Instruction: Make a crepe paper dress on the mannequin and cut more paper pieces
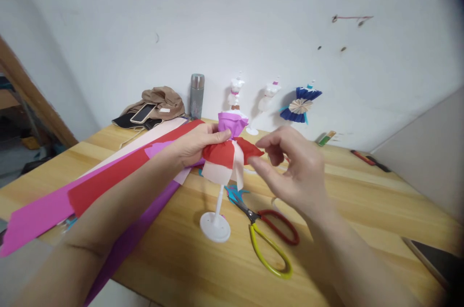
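Observation:
My left hand (206, 140) is closed around the waist of a small white dress-form mannequin (219, 200) on a round-based stand. The mannequin wears a purple bodice (232, 124) and a red skirt (221, 153) over a pale pink underlayer (216, 171). At the skirt's right edge, my right hand (290, 162) has thumb and index finger apart, with the red tip between them. Whether those fingers touch it is hard to tell. Just right of the stand lie scissors (253, 215) with one red and one yellow handle, their blades over blue scraps (235, 194).
Long red (108, 179), magenta (39, 217) and purple (145, 229) sheets cover the table's left side. A thermos (197, 96), a brown cloth (163, 99) and a phone (143, 113) stand or lie behind. Against the wall are several mannequins, one in a blue outfit (293, 114).

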The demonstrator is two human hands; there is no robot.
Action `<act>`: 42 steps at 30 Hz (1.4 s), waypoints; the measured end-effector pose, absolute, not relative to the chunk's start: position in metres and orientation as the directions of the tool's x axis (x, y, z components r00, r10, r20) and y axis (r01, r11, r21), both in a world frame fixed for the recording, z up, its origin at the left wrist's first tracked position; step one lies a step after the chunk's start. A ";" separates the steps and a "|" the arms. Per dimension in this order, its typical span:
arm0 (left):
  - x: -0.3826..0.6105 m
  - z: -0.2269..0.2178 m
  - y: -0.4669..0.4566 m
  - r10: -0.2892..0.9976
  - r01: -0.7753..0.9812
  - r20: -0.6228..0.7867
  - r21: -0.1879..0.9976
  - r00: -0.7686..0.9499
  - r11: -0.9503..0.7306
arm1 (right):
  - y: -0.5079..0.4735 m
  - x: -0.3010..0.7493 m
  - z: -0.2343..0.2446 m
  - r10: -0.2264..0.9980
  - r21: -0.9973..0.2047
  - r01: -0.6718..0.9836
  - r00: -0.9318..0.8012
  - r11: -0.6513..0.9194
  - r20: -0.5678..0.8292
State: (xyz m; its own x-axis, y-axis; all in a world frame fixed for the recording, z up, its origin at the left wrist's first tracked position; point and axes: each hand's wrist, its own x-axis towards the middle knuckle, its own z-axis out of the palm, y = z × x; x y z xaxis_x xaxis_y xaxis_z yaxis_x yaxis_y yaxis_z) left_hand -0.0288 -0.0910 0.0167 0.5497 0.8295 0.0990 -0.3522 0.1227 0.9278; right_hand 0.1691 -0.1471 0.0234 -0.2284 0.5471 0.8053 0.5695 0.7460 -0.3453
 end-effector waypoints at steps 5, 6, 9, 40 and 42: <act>-0.029 0.017 -0.089 0.849 -0.403 0.093 0.903 0.521 0.148 | -0.165 0.160 0.019 0.518 -0.027 0.725 -0.464 0.688 0.719; -0.029 0.016 -0.089 0.854 -0.414 0.092 0.898 0.511 0.151 | -0.165 0.159 0.017 0.535 0.006 0.756 -0.469 0.654 0.703; -0.028 0.015 -0.088 0.863 -0.419 0.084 0.895 0.498 0.155 | -0.161 0.160 0.014 0.553 0.079 0.808 -0.467 0.583 0.690; -0.022 0.017 -0.098 0.891 -0.341 0.060 0.934 0.449 0.109 | -0.150 0.165 0.016 0.528 0.036 0.830 -0.387 0.556 0.756; -0.021 0.018 -0.100 0.895 -0.321 0.064 0.943 0.442 0.091 | -0.150 0.163 0.014 0.524 0.067 0.843 -0.391 0.533 0.756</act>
State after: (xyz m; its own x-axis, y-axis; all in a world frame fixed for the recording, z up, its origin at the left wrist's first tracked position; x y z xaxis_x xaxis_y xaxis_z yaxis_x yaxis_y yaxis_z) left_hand -0.0210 -0.1003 0.0179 0.4418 0.8948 0.0641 -0.3209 0.0909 0.9428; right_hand 0.1633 -0.1503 0.0143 -0.3913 0.5241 0.7564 0.8433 0.5333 0.0667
